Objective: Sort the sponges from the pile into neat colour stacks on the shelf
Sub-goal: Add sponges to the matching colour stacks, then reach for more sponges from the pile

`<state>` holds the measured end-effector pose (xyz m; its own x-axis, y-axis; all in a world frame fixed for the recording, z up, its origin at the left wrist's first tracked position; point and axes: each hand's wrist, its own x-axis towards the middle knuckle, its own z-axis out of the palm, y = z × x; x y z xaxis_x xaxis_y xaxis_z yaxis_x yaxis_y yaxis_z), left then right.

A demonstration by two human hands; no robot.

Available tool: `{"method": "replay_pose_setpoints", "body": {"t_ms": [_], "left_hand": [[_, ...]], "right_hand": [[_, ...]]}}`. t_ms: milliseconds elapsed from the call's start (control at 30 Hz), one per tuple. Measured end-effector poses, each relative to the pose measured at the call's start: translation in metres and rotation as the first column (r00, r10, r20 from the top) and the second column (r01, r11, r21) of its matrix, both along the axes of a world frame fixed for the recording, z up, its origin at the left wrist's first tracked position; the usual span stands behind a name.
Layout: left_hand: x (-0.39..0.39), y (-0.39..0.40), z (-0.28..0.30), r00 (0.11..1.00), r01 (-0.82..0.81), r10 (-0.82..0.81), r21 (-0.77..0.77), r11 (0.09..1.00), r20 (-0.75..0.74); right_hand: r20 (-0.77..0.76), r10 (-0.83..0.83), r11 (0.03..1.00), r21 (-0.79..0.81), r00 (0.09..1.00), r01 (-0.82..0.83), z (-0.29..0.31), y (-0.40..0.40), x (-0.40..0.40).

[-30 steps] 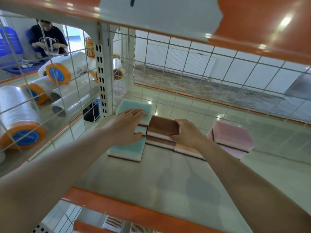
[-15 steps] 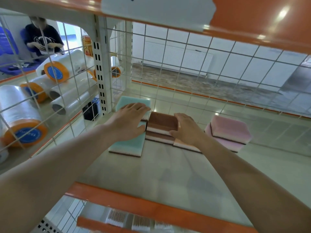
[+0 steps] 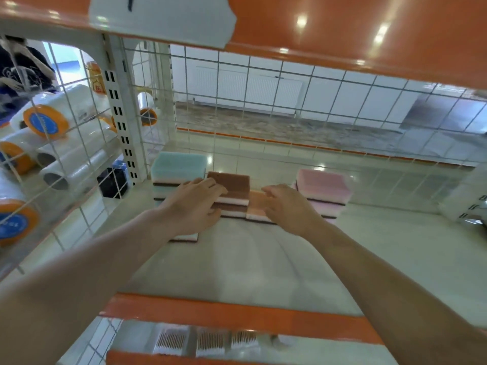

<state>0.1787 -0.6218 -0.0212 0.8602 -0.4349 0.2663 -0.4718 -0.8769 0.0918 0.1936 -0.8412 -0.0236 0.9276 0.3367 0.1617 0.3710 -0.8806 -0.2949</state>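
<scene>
The teal sponges have white and dark brown layers beneath. The brown sponge tops a white band, with more brown below, and the orange sponge beside it is pale peach. The pink sponges show thin dark stripes between layers. The shelf is pale grey-green with an orange front edge. The rolls are white with orange-and-blue ends. The mesh is white.

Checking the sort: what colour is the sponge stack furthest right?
Pink, seen in the head view: the right stack has pink tops.
</scene>
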Motion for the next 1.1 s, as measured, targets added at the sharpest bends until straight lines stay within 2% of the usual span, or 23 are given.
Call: {"method": "replay_pose_setpoints", "body": {"t_ms": [333,467,700,833,1100], "left_hand": [[-0.022,-0.063,-0.003,0.996,0.049,-0.043,0.076,0.996,-0.074],[-0.031,-0.093,-0.005,0.991,0.079,-0.067,0.097,0.992,-0.116],[-0.045,-0.144,-0.011,0.979,0.029,0.003,0.156,0.987,-0.202],[-0.054,-0.176,-0.016,0.958,0.057,-0.016,0.136,0.989,-0.286],[-0.073,-0.246,-0.023,0.956,0.097,-0.055,0.132,0.986,-0.289]], "right_hand": [[-0.068,-0.090,0.993,0.069,0.994,0.095,-0.011,-0.064,-0.041],[-0.083,-0.137,0.990,0.020,0.987,0.139,-0.011,-0.098,-0.057],[-0.153,-0.178,0.982,-0.097,0.972,0.165,-0.013,-0.163,-0.093],[-0.171,-0.218,0.969,-0.153,0.961,0.193,-0.014,-0.200,-0.112],[-0.209,-0.304,0.951,-0.124,0.929,0.283,-0.020,-0.272,-0.149]]}}
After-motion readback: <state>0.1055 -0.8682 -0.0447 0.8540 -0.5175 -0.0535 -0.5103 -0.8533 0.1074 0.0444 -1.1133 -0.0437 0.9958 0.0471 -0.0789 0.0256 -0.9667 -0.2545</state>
